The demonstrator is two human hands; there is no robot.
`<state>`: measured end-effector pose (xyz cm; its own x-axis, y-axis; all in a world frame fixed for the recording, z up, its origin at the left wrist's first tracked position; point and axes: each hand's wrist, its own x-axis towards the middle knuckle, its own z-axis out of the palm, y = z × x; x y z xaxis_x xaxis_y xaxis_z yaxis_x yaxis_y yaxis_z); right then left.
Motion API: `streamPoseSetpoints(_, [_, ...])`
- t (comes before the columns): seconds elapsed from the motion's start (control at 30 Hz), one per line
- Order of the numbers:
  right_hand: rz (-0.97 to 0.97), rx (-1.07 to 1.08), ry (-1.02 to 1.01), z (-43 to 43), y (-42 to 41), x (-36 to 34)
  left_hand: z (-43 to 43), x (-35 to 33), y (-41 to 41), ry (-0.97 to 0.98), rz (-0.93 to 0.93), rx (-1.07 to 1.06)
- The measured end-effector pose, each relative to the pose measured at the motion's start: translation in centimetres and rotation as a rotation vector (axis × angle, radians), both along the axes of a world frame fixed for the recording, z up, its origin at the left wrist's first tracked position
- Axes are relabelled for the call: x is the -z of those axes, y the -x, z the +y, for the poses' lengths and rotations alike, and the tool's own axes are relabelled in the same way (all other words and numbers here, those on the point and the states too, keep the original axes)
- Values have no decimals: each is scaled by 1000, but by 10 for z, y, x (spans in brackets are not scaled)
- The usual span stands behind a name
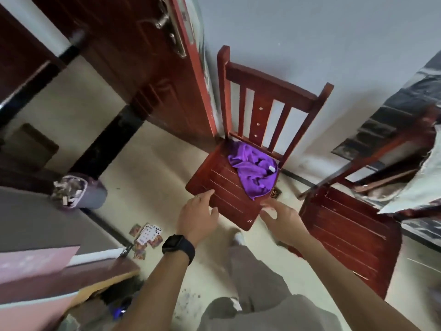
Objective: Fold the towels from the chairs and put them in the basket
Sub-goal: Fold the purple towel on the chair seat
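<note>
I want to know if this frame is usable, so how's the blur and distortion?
Head view: strong wide-angle bending, the door and chair lean. Edges smear, the right hand is motion-blurred, the left hand sharper. The purple towel is clear, in soft, even light.

A room in a home: 2 red wooden chairs (pixel 241 149) stand against a pale wall at 12 and 3 o'clock, a panelled wooden door (pixel 152 75) at 11, playing cards (pixel 148 237) scattered on the tiled floor (pixel 148 168) at 7.
</note>
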<state>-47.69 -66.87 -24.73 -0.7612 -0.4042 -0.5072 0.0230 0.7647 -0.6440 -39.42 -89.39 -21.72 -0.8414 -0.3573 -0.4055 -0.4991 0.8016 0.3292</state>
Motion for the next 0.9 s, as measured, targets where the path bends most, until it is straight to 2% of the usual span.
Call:
streamPoseSetpoints(0.2, [-155, 173, -80, -64, 44, 49, -59, 40, 77, -19, -73, 172])
streamPoseSetpoints(0.4, [-221, 284, -235, -119, 91, 139, -104, 131, 138, -29, -189, 341])
streamPoseSetpoints(0.6, [-169, 287, -404, -159, 143, 241, -145, 267, 179, -23, -274, 562])
streamPoseSetpoints(0.7, [-68, 262, -517, -174, 161, 282, -165, 326, 183, 40, -320, 683])
streamPoseSetpoints(0.8, [-44, 236, -695, -181, 172, 320, -186, 373, 178, 67, -333, 765])
streamPoseSetpoints(0.9, [16, 143, -830, -181, 169, 335, -198, 388, 170, 94, -393, 849])
